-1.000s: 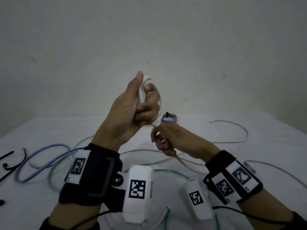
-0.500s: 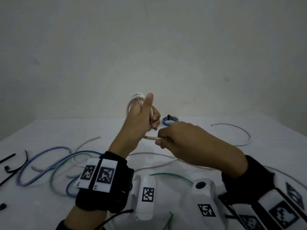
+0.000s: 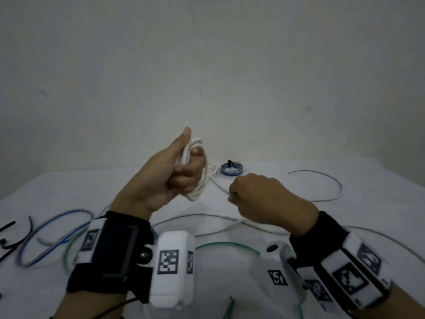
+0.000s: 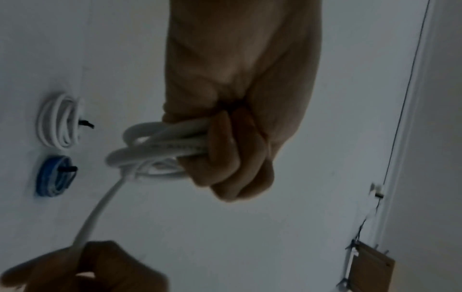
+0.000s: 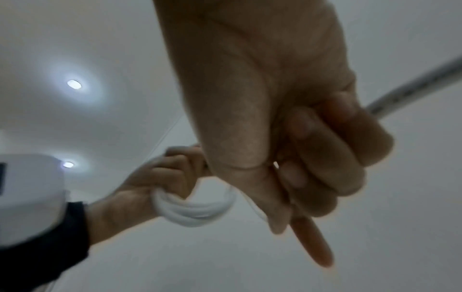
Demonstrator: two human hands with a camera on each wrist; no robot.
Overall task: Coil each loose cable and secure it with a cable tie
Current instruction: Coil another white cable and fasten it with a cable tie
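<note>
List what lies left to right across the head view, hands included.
Black ties → blue cable → left hand gripping white coil → tied blue coil → right hand → white cable.

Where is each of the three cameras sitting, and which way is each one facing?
Head: on the head, looking forward and down at the table; both hands and wristbands show.
Left wrist: along the left hand gripping the white cable coil; the right hand shows too.
Right wrist: tilted up towards ceiling lights; the right hand fills it.
All three share the coil.
</note>
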